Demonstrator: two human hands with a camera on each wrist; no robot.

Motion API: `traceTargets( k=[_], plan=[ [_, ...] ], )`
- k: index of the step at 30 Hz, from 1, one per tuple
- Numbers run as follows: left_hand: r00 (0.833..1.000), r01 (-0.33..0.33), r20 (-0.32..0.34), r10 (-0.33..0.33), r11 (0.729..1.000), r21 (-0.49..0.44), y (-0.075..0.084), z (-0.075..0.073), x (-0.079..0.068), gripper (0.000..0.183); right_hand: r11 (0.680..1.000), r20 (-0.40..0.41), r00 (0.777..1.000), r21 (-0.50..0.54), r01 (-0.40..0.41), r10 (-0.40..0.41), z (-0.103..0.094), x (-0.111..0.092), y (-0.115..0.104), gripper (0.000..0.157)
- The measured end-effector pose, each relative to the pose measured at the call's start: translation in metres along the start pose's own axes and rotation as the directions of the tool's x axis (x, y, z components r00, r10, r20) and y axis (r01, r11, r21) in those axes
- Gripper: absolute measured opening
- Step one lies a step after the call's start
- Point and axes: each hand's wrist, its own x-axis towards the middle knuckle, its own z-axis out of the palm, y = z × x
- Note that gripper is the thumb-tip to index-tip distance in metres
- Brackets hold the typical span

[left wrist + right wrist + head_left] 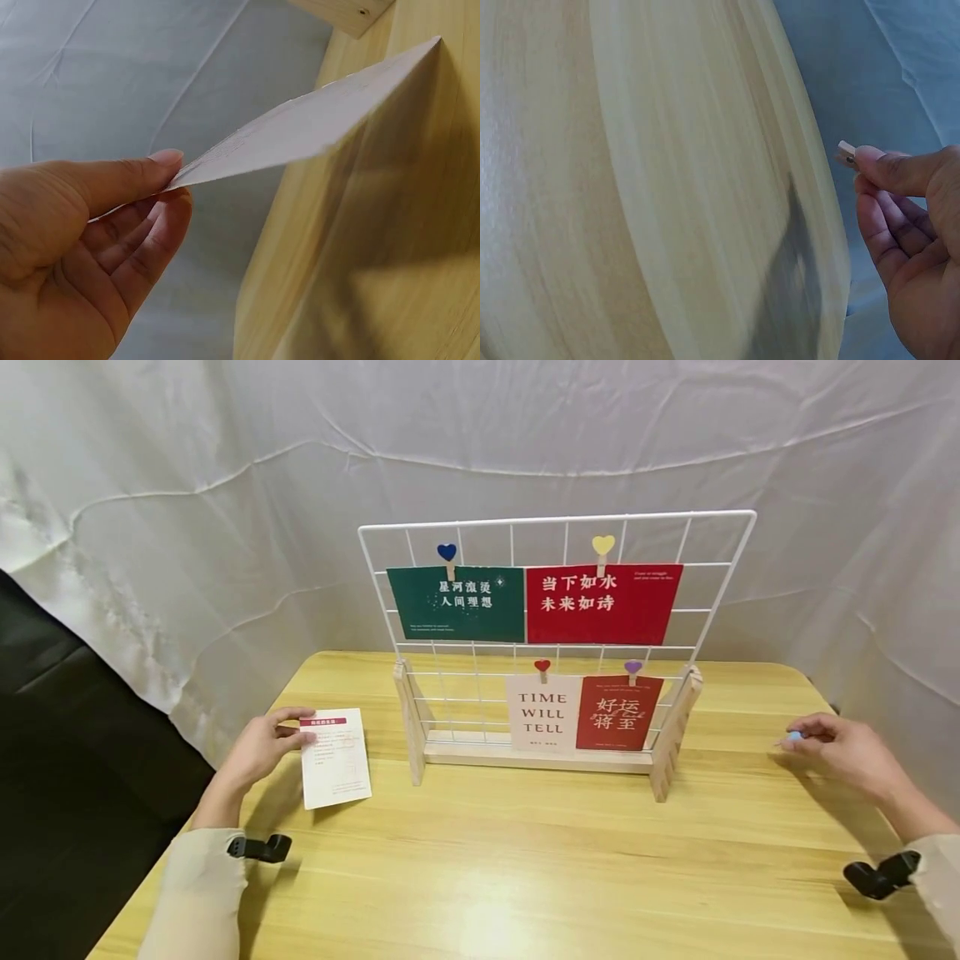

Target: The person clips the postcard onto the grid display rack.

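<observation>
Out at the table's left side, my left hand point(258, 752) pinches a white card point(335, 777) with a red heading by its left edge. In the left wrist view the card point(300, 127) slants away from the thumb and fingers, its far corner close to the tabletop. At the far right, my right hand point(855, 753) pinches a small wooden clip with a light blue top point(793, 737). The right wrist view shows the wooden clip's end point(845, 152) poking past the thumb, above the table edge; the fingers hide most of it.
Between the hands stands a white wire grid rack on a wooden base point(540, 761). Heart-topped clips hold a green card point(465, 628), a red card point(600, 631), a white card point(543, 695) and a smaller red card point(617, 737) on it. Pale curtain point(525, 435) hangs behind.
</observation>
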Motion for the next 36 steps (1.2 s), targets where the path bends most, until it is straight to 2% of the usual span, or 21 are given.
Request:
traceTargets(
  k=[7,17,24,36],
  plan=[
    [1.000,-0.017,0.009,0.017,1.000,-0.011,0.012,-0.005,-0.008,0.038,0.999,0.009,1.000,-0.037,0.019,-0.019,-0.005,0.001,-0.009,0.035],
    [0.998,-0.065,-0.013,0.065,0.998,-0.011,0.027,-0.007,-0.016,0.037,0.998,0.018,1.000,-0.064,0.020,-0.019,-0.009,0.002,-0.026,0.039],
    [0.993,-0.108,-0.048,0.107,0.994,-0.010,0.037,-0.003,-0.021,0.034,0.997,-0.014,0.999,-0.070,0.034,-0.035,-0.011,0.002,-0.037,0.035],
    [0.973,-0.213,-0.108,0.206,0.976,-0.055,0.056,0.010,-0.022,0.030,0.995,-0.037,0.998,-0.088,0.052,-0.055,-0.016,-0.001,-0.059,0.034]
  ],
)
